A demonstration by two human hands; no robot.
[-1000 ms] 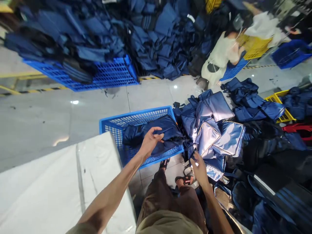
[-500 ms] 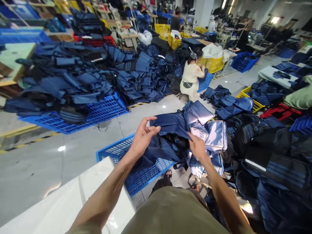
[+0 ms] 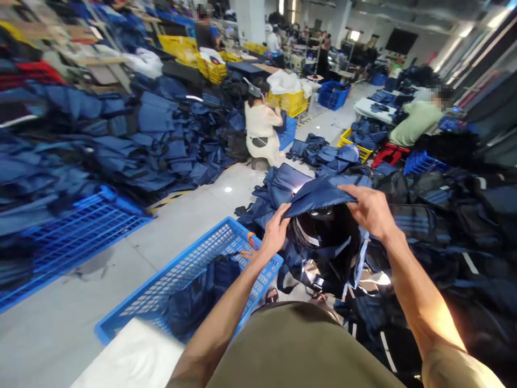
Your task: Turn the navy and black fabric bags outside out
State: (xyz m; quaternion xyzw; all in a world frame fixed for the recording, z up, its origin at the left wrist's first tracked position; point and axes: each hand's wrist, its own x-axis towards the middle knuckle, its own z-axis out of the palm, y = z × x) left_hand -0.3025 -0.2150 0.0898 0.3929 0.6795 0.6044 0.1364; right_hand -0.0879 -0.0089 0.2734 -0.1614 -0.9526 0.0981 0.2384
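Note:
Between my hands the upper edge of a navy fabric bag [image 3: 319, 196] is stretched out, and its dark inside shows below that edge. My left hand [image 3: 277, 231] pinches the left end of the edge. At the right end, my right hand [image 3: 371, 210] grips the cloth with thumb and fingers. The lower part of the bag hangs over a pile, and shiny silvery material peeks out beneath it. Left of my left forearm is a blue plastic basket [image 3: 210, 242] with navy cloth pieces [image 3: 202, 296] inside.
A large heap of navy pieces [image 3: 161, 129] lies left, by a blue crate [image 3: 92, 237]. Dark bags [image 3: 424, 221] cover the right side. A white block [image 3: 133, 355] is near my left arm. A seated person [image 3: 260, 124] works ahead; another person [image 3: 422, 121] bends at right.
My view has swung right. The navy cloth has moved from above the basket to over the pile on the right, opened out; my left hand's loose pinch is now firmly on its edge.

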